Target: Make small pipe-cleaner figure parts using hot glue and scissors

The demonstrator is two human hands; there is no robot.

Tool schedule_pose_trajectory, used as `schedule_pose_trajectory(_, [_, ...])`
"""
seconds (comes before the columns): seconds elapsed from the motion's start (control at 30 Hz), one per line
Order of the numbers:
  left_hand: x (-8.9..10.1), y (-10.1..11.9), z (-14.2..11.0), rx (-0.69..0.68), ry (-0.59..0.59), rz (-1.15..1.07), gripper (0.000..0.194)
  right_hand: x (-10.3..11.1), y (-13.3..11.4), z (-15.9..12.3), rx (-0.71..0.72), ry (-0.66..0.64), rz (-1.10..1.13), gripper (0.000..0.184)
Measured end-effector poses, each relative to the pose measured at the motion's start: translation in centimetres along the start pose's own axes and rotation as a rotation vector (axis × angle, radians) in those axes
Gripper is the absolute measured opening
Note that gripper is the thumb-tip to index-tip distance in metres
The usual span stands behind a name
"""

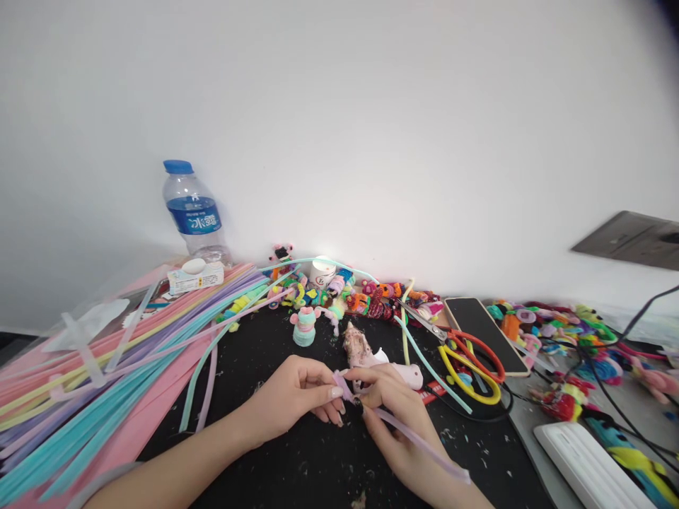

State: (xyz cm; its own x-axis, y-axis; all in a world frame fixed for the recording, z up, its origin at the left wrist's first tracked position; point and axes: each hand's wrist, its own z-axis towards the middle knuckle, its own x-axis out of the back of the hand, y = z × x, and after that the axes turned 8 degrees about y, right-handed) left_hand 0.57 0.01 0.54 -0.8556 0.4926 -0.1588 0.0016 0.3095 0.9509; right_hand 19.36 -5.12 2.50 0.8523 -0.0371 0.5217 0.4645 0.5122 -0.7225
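A pale purple pipe cleaner (pixel 421 444) runs between my two hands, its far end bent into a short fuzzy piece. My left hand (pixel 302 392) pinches that bent end between thumb and fingers. Closed on the same strip close by is my right hand (pixel 390 410), with the long tail passing under its fingers toward the lower right. Just beyond my hands lies a pale pink glue gun (pixel 408 375) with a stained nozzle. A small mint-green figure with pink ears (pixel 304 327) stands behind my left hand.
Long pastel pipe cleaners (pixel 159 353) spread over the left side. Scissors with orange handles (pixel 480 350), yellow-handled scissors (pixel 467 382) and a phone (pixel 485 329) lie at right. A water bottle (pixel 194 212) stands by the wall. Several fuzzy figures (pixel 371 304) line the back; a white power strip (pixel 588 463) sits front right.
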Motion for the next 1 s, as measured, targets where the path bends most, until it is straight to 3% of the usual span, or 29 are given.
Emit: schedule_pose_trajectory(1.0, [-0.19,0.03,-0.04,0.013,0.024,0.033,0.022,-0.26,0.07,0.05,0.054,-0.046,-0.068,0.021])
